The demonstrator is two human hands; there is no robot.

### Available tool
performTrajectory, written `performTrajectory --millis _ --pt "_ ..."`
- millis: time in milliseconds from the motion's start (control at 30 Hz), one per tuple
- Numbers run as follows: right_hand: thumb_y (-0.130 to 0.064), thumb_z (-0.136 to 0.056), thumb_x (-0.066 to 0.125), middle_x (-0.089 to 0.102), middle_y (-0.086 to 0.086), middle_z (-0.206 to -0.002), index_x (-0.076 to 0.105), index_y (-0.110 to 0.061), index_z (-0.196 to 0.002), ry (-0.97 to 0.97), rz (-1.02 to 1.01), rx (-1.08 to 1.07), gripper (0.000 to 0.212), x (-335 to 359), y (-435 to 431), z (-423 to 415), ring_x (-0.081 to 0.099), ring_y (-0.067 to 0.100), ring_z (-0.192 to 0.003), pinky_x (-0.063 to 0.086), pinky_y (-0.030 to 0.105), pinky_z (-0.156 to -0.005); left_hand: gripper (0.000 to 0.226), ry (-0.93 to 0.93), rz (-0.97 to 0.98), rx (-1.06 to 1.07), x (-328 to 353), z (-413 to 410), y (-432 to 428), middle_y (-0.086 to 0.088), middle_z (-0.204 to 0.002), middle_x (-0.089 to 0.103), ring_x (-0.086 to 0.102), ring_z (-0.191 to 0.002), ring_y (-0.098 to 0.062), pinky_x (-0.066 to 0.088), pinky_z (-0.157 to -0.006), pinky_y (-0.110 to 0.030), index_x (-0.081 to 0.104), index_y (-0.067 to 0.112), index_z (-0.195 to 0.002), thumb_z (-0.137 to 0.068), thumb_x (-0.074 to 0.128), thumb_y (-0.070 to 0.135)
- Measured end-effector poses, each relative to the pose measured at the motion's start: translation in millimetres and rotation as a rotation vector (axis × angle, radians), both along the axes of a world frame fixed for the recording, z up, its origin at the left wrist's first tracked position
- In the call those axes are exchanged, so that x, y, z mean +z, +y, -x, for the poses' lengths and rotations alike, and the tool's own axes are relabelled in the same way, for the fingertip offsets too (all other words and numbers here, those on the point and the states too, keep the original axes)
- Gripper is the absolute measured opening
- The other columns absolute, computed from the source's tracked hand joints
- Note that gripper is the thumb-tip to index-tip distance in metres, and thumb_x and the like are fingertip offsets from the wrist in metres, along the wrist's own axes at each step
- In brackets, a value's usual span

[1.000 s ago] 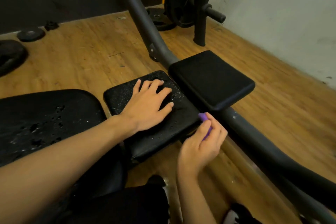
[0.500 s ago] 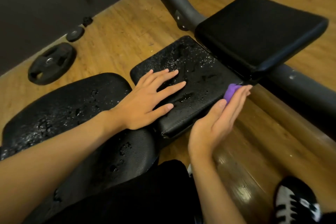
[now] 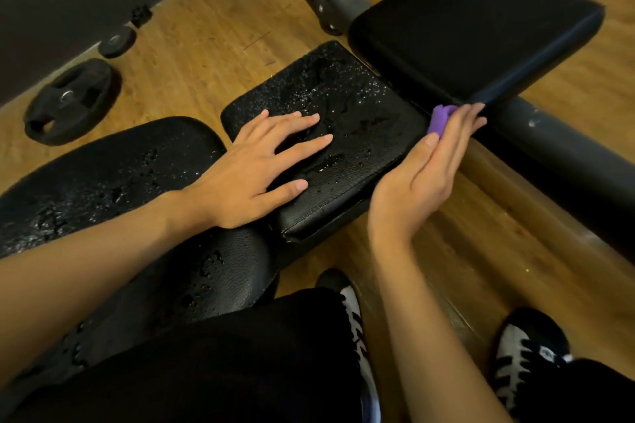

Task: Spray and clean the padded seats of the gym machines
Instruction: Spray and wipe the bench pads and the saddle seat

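Furthest left, a black weight plate (image 3: 72,101) lies flat on the wooden floor (image 3: 206,21), with a smaller disc (image 3: 117,41) just beyond it, near the dark wall. To the right, a large rounded seat pad (image 3: 103,175) fills the near left, its black vinyl beaded with droplets. The person's left forearm crosses above this pad. The left hand (image 3: 261,161) rests palm down on the smaller rectangular pad (image 3: 360,106) at centre, fingers straight and spread wide, holding nothing. This central pad is also wet, with droplets thickest on its far half. At its far right corner the right hand (image 3: 426,168) stands on edge, palm facing left, fingers nearly straight and close together. Its thumb presses a small purple cloth (image 3: 441,117) against the fingers, so the cloth is pinched at the gap between the central pad and the next pad. Farther right, a third black pad (image 3: 474,24) sits higher, its surface matt and dry-looking. A grey steel tube (image 3: 556,148) of the machine frame runs from far centre, beneath this third pad, toward the near right. Along the near edge are dark trousers and two black-and-white shoes (image 3: 525,354) on the floor.
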State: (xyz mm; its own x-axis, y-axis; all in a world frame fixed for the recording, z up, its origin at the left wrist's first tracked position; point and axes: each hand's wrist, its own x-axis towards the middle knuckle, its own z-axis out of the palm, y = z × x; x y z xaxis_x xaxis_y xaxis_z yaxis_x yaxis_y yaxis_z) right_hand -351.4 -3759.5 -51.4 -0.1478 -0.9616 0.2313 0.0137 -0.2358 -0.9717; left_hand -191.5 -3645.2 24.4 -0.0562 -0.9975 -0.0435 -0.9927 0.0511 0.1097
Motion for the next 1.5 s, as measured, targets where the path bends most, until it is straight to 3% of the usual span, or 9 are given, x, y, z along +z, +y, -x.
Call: performTrajectory --millis 133,233,433,633,767,1000,1133,1300,1500 --pt "0.0 -0.101 0.038 0.031 0.03 -0.155 0.038 0.014 -0.143 0.045 0.147 0.102 0.044 -11.4 56.5 -9.5 0.017 0.042 -0.151 0.02 0.046 -0.123 0.06 0.001 0.0 -0.001 -0.8 0.6 -1.0 -0.003 -0.167 0.022 0.017 -0.156 -0.025 0.014 -0.121 -0.064 0.03 0.026 -0.16 -0.105 0.03 0.052" --pt "-0.013 -0.104 0.035 0.032 0.03 -0.153 0.034 0.007 -0.146 0.15 0.304 0.235 0.047 -25.5 98.2 -11.3 0.017 0.041 -0.151 0.021 0.052 -0.121 0.06 0.014 0.009 -0.001 -0.7 0.7 -1.3 -0.006 -0.167 0.023 0.018 -0.155 -0.027 0.014 -0.121 -0.065 0.033 0.024 -0.159 -0.106 0.03 0.051" --pt "-0.02 -0.107 0.029 0.036 0.024 -0.152 0.036 0.004 -0.146 0.226 0.394 0.15 0.046 -38.1 46.4 1.1 0.021 0.027 -0.15 0.016 0.053 -0.122 0.059 0.002 0.012 -0.001 -2.3 1.9 -1.1 -0.007 -0.166 0.024 0.019 -0.155 -0.028 0.014 -0.121 -0.065 0.034 0.024 -0.158 -0.106 0.031 0.05" --pt "0.003 -0.099 0.038 0.035 0.033 -0.152 0.041 0.015 -0.141 0.1 0.225 0.066 0.044 -21.5 12.4 3.0 0.022 0.047 -0.148 0.014 0.05 -0.124 0.058 -0.006 0.007 0.003 -3.0 1.0 -1.3 -0.007 -0.167 0.023 0.017 -0.155 -0.028 0.012 -0.121 -0.064 0.033 0.025 -0.159 -0.106 0.03 0.049" --pt "-0.012 -0.103 0.034 0.042 0.024 -0.149 0.05 0.003 -0.139 0.202 0.399 0.197 0.042 -27.6 76.8 -7.6 0.023 0.038 -0.149 0.018 0.056 -0.12 0.059 -0.012 0.008 -0.001 -2.7 0.2 -1.8 -0.007 -0.166 0.024 0.018 -0.155 -0.028 0.014 -0.121 -0.064 0.033 0.026 -0.159 -0.106 0.03 0.051" --pt "-0.024 -0.106 0.035 0.049 0.006 -0.147 0.052 -0.016 -0.138 0.431 0.857 0.234 0.037 -51.9 83.3 -3.4 0.035 0.02 -0.147 0.019 0.042 -0.122 0.06 -0.013 0.019 0.001 -4.0 0.2 -1.6 -0.006 -0.166 0.025 0.02 -0.155 -0.027 0.015 -0.12 -0.064 0.034 0.026 -0.159 -0.106 0.027 0.054" --pt "-0.023 -0.106 0.028 0.044 0.011 -0.148 0.048 -0.002 -0.138 0.31 0.685 0.227 0.042 -45.5 40.0 3.6 0.029 0.023 -0.149 0.013 0.05 -0.122 0.059 -0.013 0.019 0.005 -3.8 -0.5 -1.7 -0.006 -0.166 0.024 0.019 -0.155 -0.027 0.013 -0.121 -0.063 0.033 0.027 -0.159 -0.105 0.031 0.052" --pt "-0.008 -0.103 0.034 0.039 0.038 -0.146 0.047 0.014 -0.136 0.205 0.455 0.154 0.041 -41.4 0.1 13.6 0.023 0.039 -0.147 0.011 0.057 -0.122 0.058 -0.004 0.018 0.008 -4.2 0.5 -2.0 -0.006 -0.166 0.024 0.019 -0.155 -0.027 0.011 -0.122 -0.063 0.034 0.027 -0.158 -0.106 0.031 0.05" --pt "0.01 -0.099 0.036 0.042 0.036 -0.146 0.047 0.018 -0.134 0.095 0.315 0.087 0.038 -22.1 -2.5 7.7 0.027 0.051 -0.144 0.014 0.057 -0.123 0.057 0.002 0.024 0.002 -4.1 0.1 -2.8 -0.008 -0.165 0.026 0.021 -0.154 -0.029 0.013 -0.12 -0.065 0.035 0.027 -0.158 -0.106 0.03 0.05"
